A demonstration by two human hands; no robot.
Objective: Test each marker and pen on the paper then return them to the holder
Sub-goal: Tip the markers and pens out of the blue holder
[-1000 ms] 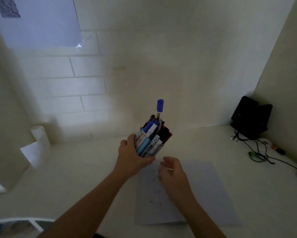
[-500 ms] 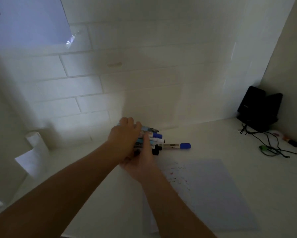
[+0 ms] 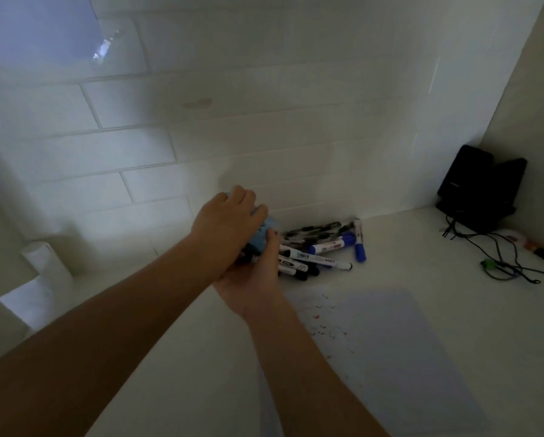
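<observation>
Clasping tipped holder (image 3: 263,236) from above with left grip (image 3: 226,225), cradling it from below with right grip (image 3: 251,279), thumb on rim; looks like a two-handed tilt to empty it. Seeing markers (image 3: 321,247) heaped on desk (image 3: 422,247) just right of holder mouth, by wall. Ink-speckled paper (image 3: 390,342) near, in front. Guessing heap is for picking singly.

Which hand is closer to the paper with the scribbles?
Right. The right hand is under the tipped holder, right by the paper's far left corner. The left hand grips the holder from on top, farther back from the paper.
</observation>
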